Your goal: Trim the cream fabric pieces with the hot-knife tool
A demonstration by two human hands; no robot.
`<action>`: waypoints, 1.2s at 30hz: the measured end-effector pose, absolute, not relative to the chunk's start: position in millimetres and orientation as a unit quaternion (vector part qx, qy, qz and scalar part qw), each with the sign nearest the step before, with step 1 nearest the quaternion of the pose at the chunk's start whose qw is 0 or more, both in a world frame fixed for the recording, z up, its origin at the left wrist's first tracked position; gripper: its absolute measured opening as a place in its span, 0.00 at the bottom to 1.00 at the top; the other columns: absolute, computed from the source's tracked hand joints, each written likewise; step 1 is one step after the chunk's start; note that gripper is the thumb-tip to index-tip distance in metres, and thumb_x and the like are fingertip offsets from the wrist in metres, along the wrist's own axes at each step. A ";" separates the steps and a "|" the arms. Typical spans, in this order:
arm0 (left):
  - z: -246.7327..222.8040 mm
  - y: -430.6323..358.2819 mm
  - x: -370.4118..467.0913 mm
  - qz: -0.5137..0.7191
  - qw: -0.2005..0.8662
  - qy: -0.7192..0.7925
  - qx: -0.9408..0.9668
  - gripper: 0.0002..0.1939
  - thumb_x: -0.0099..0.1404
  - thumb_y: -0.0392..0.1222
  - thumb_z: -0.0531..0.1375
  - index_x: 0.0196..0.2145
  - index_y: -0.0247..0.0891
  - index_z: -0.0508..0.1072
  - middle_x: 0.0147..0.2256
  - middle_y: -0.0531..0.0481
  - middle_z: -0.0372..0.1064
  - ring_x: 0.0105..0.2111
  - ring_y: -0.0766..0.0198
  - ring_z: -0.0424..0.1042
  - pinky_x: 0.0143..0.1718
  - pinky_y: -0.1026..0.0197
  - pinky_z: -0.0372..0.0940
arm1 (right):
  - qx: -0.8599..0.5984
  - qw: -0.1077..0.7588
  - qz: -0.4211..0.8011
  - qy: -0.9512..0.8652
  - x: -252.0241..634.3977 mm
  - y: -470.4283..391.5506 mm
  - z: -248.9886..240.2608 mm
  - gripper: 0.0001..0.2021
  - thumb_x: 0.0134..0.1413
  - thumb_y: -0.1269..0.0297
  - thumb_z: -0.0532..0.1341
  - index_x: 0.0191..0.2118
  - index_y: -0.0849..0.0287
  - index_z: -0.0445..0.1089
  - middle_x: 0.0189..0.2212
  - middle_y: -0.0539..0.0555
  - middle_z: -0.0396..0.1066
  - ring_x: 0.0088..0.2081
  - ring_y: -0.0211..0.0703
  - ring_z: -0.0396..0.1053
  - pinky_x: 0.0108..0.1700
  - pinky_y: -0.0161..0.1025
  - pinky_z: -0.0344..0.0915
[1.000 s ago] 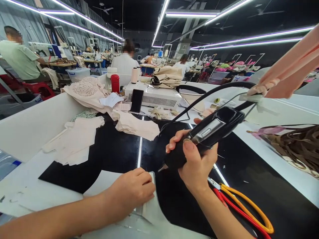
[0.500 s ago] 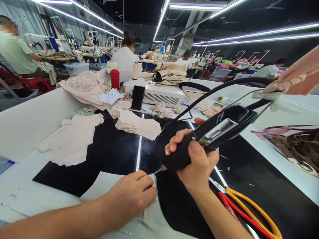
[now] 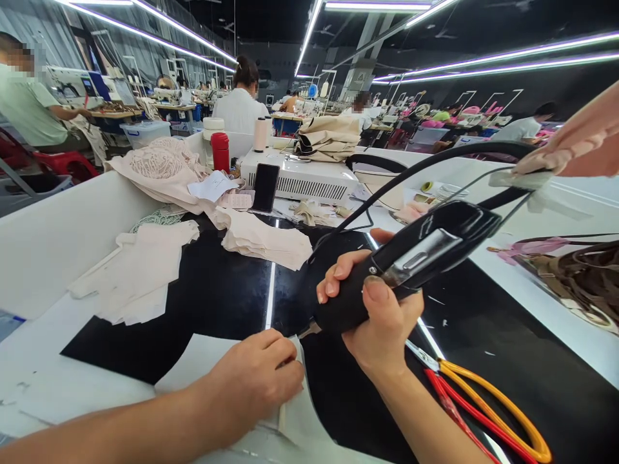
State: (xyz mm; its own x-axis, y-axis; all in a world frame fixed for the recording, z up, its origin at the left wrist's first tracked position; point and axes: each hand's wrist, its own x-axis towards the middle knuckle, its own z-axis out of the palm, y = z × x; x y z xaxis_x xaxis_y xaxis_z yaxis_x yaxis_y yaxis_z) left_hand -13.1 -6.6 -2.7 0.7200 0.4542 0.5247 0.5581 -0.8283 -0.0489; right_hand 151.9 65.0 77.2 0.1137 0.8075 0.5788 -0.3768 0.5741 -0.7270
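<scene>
My right hand (image 3: 377, 309) is wrapped around a black corded electric cutter (image 3: 411, 248) with a silver slide on its body. The tool slants down to the left, and its flat metal tip (image 3: 309, 330) is at the upper corner of a white sheet (image 3: 193, 361). Right beside that tip, my left hand (image 3: 265, 370) rests on the sheet with curled fingers pressed together. What they pinch, if anything, is hidden. A narrow pale strip (image 3: 282, 419) shows below them. Under the sheet lies a glossy black board (image 3: 227, 290).
Orange-and-red-handled scissors (image 3: 483, 393) lie right of my forearm. Pale fabric pieces (image 3: 140, 270) and a fabric stack (image 3: 265, 238) lie ahead. Behind them are a phone (image 3: 265, 187), a red bottle (image 3: 220, 151) and a white vented box (image 3: 300, 177). The tool's cord (image 3: 396, 183) arches overhead.
The whole view has shifted slightly. Both hands, the cutter and the white sheet keep almost the same places relative to one another.
</scene>
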 end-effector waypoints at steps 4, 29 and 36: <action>-3.9 -8.6 -14.4 -0.247 0.106 -0.283 -0.921 0.17 0.82 0.32 0.62 0.31 0.39 0.71 0.34 0.50 0.72 0.35 0.61 0.70 0.37 0.59 0.69 | -0.223 0.710 0.402 -0.534 151.7 63.3 78.2 0.24 0.55 0.45 0.80 0.50 0.48 0.74 0.29 0.44 0.74 0.23 0.40 0.72 0.21 0.38 0.71; -18.9 -16.7 -17.3 -0.219 0.187 -0.261 -0.921 0.14 0.78 0.23 0.61 0.36 0.37 0.78 0.37 0.48 0.80 0.47 0.59 0.79 0.48 0.56 0.74 | -0.239 0.706 0.391 -0.541 154.8 60.4 85.4 0.23 0.56 0.44 0.79 0.49 0.46 0.74 0.29 0.43 0.70 0.22 0.40 0.68 0.21 0.38 0.69; -17.8 -16.8 -14.6 -0.266 0.178 -0.272 -0.908 0.13 0.77 0.21 0.60 0.38 0.32 0.79 0.40 0.46 0.81 0.46 0.61 0.78 0.48 0.57 0.71 | -0.216 0.705 0.398 -0.545 149.7 59.7 76.0 0.25 0.58 0.47 0.79 0.54 0.46 0.72 0.30 0.43 0.74 0.22 0.41 0.71 0.21 0.38 0.69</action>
